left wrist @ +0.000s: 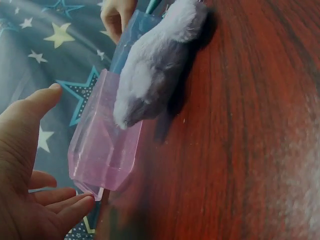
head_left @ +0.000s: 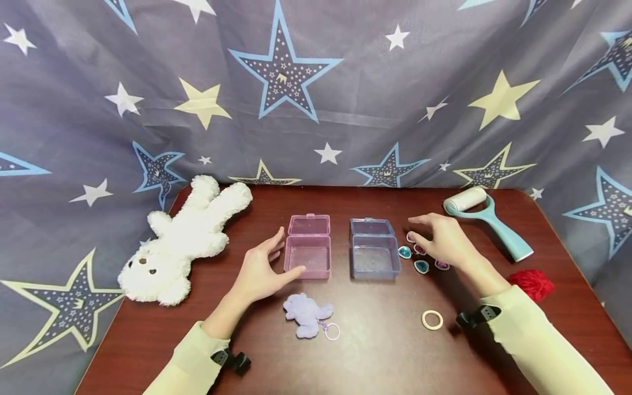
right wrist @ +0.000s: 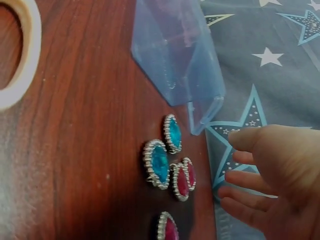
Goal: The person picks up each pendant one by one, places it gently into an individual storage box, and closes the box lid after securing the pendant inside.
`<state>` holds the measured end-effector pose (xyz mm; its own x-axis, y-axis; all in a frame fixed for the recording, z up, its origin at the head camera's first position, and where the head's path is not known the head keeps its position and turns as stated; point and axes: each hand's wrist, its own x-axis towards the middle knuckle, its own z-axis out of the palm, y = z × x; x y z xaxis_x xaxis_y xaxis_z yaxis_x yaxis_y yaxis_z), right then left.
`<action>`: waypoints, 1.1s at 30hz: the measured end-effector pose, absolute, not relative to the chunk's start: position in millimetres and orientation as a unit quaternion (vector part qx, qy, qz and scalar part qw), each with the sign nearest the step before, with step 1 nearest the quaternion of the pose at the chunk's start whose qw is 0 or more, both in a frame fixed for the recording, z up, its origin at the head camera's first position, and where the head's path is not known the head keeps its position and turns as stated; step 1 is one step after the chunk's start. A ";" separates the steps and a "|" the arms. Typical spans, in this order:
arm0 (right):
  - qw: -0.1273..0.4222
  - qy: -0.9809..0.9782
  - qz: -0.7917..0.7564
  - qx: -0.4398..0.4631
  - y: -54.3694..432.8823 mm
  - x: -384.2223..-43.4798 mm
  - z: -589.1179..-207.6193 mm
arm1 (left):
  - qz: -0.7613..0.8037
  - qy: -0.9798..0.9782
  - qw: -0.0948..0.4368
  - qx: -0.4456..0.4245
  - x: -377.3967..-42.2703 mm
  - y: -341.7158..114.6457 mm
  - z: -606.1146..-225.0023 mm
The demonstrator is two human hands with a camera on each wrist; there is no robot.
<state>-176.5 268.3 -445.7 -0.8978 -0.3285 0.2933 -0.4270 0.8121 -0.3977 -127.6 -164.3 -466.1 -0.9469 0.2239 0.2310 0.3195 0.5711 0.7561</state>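
- Right hand (head_left: 444, 241), wide and empty, is nearer the 5 jewels (head_left: 421, 267), right of centre beside the blue box (head_left: 375, 272).
- Left hand (head_left: 260, 272), wide, flanks the pink box (head_left: 317, 272), long axis running up-frame.

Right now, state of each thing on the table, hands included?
Pink box: lid open
Blue box: lid open
Left hand: beside pink box, holding nothing
Right hand: over jewels, holding nothing
Jewels: loose, beside blue box
White bear: on its back
Purple plush: lying down
Lint roller: lying, roll exposed
Wooden ring: flat
Red yarn: bunched
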 end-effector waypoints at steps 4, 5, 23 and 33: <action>0.090 -0.949 0.225 0.201 266.0 -177.1 -449.2 | -0.430 -0.888 0.058 -0.155 -127.4 -163.1 -467.8; 0.088 -0.949 0.224 0.203 265.4 -177.1 -449.9 | -0.428 -0.888 0.057 -0.156 -127.2 -162.8 -468.0; 0.088 -0.946 0.208 0.234 265.6 -185.5 -464.4 | -0.430 -0.887 0.054 -0.163 -130.2 -162.8 -472.7; 0.081 -0.950 0.189 0.236 262.8 -186.0 -466.8 | -0.413 -0.890 0.056 -0.184 -133.2 -165.9 -475.6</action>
<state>-186.0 262.8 -466.8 -0.8755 -0.4174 0.2435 -0.4789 0.8168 -0.3216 -133.2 -165.9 -475.6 -0.9259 0.2821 0.2512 0.3739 0.5904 0.7153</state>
